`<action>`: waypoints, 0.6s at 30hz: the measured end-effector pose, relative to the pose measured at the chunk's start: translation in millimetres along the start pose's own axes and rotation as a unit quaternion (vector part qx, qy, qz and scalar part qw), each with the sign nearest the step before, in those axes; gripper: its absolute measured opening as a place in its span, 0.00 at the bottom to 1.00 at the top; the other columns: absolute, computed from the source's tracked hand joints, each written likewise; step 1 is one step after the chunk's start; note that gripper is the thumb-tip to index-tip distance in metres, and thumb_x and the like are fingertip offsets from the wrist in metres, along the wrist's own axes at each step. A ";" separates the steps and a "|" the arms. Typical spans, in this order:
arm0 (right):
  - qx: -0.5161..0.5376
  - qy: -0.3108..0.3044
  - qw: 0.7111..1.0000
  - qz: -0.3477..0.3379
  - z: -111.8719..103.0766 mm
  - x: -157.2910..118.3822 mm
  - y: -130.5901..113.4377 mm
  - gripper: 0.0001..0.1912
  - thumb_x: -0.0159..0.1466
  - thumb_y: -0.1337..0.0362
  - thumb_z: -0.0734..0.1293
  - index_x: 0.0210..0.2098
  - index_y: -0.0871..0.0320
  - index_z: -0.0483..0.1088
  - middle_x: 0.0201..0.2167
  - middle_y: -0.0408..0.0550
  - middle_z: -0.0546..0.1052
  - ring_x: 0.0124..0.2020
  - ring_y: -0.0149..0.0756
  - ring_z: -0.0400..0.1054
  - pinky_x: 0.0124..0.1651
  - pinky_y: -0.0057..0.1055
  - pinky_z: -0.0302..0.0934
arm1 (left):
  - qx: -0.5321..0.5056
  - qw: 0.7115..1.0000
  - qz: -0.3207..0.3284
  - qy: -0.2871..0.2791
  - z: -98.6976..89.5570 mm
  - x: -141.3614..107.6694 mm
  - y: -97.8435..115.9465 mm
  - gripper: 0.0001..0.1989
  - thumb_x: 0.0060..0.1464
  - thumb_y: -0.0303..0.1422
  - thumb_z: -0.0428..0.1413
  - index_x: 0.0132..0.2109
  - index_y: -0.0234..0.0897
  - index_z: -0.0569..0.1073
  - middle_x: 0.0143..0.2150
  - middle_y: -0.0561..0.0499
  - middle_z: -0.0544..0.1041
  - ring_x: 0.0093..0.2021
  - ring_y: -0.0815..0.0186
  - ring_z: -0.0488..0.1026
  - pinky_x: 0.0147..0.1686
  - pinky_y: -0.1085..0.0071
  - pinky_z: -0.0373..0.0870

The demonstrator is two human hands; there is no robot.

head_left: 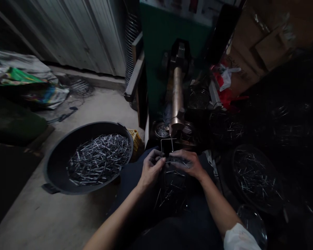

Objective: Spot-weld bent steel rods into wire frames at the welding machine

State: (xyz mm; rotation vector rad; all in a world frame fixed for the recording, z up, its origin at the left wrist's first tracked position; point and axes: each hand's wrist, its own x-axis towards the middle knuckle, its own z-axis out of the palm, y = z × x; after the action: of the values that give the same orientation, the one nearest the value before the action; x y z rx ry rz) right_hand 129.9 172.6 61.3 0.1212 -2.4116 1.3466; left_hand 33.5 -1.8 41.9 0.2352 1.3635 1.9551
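Your left hand (151,167) pinches the wire (161,147), and your right hand (188,162) closes on its other side. Thin and pale, it bends at square corners; your grip partly covers it. Beyond stands a thick rod (177,95); a basin (58,158) of metal pins (100,159) sits left. The wire rises between your hands.

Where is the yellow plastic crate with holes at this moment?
In the head view, the yellow plastic crate is left of the person's left hand, just beyond the right rim of the large black round basin, which partly hides it.
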 end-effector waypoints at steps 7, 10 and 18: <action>-0.006 -0.007 1.000 0.008 -1.8 7.3 2.9 0.17 0.65 0.61 0.73 0.53 0.51 0.76 0.47 0.48 0.82 0.49 0.38 0.77 0.53 0.35 0.70 | -0.001 1.000 -0.010 0.000 3.8 7.1 7.1 0.18 0.51 0.42 0.65 0.39 0.38 0.68 0.22 0.56 0.74 0.17 0.73 0.65 0.18 0.79 0.61; 0.006 -0.004 1.000 0.010 -1.2 7.9 4.6 0.17 0.64 0.61 0.73 0.53 0.51 0.76 0.47 0.48 0.82 0.48 0.38 0.77 0.52 0.34 0.70 | -0.005 1.000 -0.003 -0.008 2.9 9.2 5.2 0.18 0.50 0.42 0.66 0.39 0.37 0.68 0.22 0.56 0.75 0.16 0.73 0.65 0.17 0.79 0.60; -0.004 0.062 0.996 0.064 0.5 17.5 14.5 0.19 0.59 0.57 0.77 0.48 0.53 0.75 0.40 0.46 0.80 0.41 0.37 0.75 0.47 0.33 0.68 | 0.035 0.999 0.026 -0.010 1.1 25.0 13.7 0.16 0.51 0.39 0.65 0.37 0.38 0.67 0.21 0.56 0.74 0.16 0.71 0.67 0.16 0.78 0.62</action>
State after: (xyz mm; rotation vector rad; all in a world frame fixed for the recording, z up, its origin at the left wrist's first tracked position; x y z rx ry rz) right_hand 109.9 181.8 55.7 -0.1184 -2.3533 1.3574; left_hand 9.9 12.9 48.1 0.3263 1.4277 1.9435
